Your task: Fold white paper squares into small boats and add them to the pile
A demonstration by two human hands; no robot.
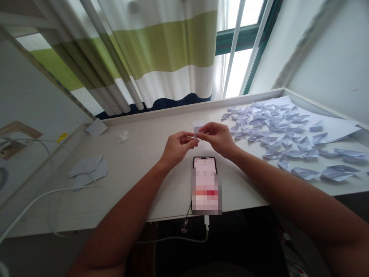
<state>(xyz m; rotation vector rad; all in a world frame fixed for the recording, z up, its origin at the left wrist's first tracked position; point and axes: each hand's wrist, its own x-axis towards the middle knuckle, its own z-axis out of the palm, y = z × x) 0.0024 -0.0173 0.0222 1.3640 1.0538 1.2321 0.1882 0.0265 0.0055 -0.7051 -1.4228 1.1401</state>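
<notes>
My left hand [176,147] and my right hand [216,137] meet above the middle of a pale desk [135,169]. Both pinch a small folded piece of white paper [197,129] between their fingertips. Just in front of my hands a phone [206,184] lies flat on the desk with its screen lit. Several folded white paper boats [273,130] are spread over the right half of the desk.
Flat paper sheets [88,171] lie at the left, a crumpled scrap [123,136] and a square sheet [96,127] further back. White cables [43,192] trail over the left edge. A striped curtain [161,50] and a window [242,57] stand behind the desk. Larger sheets [337,129] lie far right.
</notes>
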